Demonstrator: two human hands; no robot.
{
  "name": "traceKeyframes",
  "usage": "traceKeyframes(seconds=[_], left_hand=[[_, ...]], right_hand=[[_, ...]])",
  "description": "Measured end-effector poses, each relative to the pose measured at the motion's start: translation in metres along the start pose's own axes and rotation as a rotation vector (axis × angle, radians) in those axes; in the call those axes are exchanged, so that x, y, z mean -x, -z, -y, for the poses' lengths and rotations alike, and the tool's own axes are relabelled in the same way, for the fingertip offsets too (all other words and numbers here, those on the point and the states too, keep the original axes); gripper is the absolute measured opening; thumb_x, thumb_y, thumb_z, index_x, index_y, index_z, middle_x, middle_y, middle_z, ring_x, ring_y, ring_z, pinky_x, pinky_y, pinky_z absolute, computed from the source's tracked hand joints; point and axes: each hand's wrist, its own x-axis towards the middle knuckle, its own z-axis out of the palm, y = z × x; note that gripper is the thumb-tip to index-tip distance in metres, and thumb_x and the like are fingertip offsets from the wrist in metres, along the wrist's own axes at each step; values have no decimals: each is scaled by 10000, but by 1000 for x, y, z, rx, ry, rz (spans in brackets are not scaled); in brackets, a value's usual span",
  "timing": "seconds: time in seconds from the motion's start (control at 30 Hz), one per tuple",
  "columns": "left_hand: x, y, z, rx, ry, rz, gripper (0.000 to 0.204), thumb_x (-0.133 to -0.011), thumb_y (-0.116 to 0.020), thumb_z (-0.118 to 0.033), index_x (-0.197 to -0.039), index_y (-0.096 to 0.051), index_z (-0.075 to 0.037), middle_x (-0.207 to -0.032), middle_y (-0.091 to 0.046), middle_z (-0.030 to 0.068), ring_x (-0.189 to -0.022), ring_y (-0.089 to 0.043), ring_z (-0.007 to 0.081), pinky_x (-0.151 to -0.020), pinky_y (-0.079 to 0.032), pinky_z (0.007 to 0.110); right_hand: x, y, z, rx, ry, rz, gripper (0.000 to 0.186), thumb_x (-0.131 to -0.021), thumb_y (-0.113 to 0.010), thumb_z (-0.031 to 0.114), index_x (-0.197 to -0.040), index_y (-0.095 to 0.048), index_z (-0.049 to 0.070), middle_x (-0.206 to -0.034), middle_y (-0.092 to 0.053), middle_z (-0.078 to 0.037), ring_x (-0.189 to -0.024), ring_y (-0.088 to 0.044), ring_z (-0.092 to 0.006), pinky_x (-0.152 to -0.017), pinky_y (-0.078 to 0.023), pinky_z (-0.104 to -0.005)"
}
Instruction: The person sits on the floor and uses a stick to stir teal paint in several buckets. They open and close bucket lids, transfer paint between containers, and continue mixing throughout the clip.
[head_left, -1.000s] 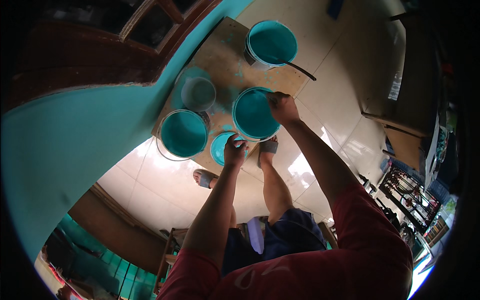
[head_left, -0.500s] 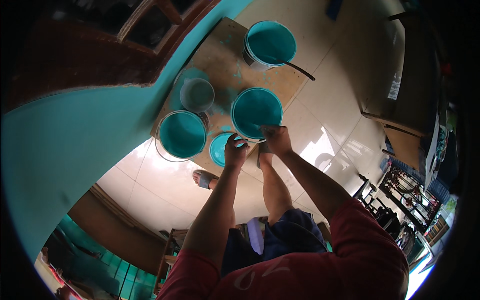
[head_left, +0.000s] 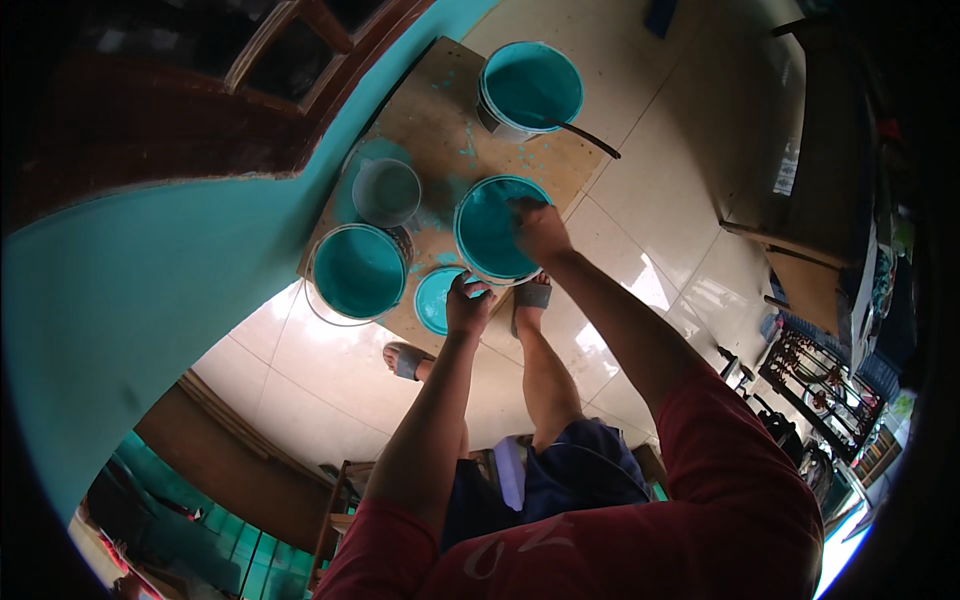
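Observation:
A bucket of teal paint (head_left: pixel 490 232) stands in the middle of a paint-spattered board. My right hand (head_left: pixel 540 232) is over its right side, closed with the fingers down inside the rim; whatever it holds is hidden by the fingers and paint. At the near rim, the curled fingers of my left hand (head_left: pixel 468 300) hold the same bucket. Just beneath that hand lies a round teal-coated lid (head_left: pixel 434 302), partly covered by it. To the left is a second paint bucket (head_left: pixel 360 270) with a wire handle.
Behind the left bucket sits a translucent tub (head_left: pixel 387 192). Farther back, another paint bucket (head_left: pixel 530 90) has a dark stick (head_left: pixel 590 138) leaning out rightward. The board (head_left: pixel 440 90) rests on a tiled floor beside a teal wall (head_left: pixel 150 260). My sandalled feet are close to its near edge.
My right hand has moved from the near rim farther over the bucket, away from me. My left hand has stayed at the near rim.

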Motion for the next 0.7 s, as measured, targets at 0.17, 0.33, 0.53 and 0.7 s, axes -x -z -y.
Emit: traceKeyframes(seconds=[0.17, 0.33, 0.53, 0.7], left_hand=[[11, 13, -4, 27, 31, 26, 625, -827, -602, 77, -1400, -379, -31, -1120, -683, 108, -848, -700, 198, -656, -497, 255], [23, 30, -11, 162, 92, 58, 696, -817, -597, 84, -1446, -352, -86, -1212, -645, 106, -943, -682, 205, -770, -503, 308], [33, 43, -14, 486, 54, 201, 792, -802, -561, 89, -1509, -315, -171, -1348, -560, 102, -1083, -632, 211, -854, -494, 340], [32, 50, -10, 531, 3, 222, 838, -784, -574, 68, -1531, -301, -196, -1366, -534, 117, -1098, -611, 224, -868, -495, 333]], right_hand=[[38, -20, 18, -161, -20, 135, 204, -852, -613, 93, -1029, -709, 61, -950, -684, -184, -858, -661, -411, -778, -554, -457], [67, 5, 7, -111, -102, 284, 197, -848, -627, 98, -1021, -717, 77, -958, -696, -196, -881, -679, -381, -784, -562, -455], [52, 36, -16, 129, -139, 151, 176, -865, -611, 125, -989, -714, 56, -935, -702, -189, -813, -689, -373, -760, -573, -445], [58, 31, -16, 30, -189, 31, 186, -879, -630, 146, -1009, -711, 40, -885, -705, -180, -776, -692, -353, -723, -567, -427]])
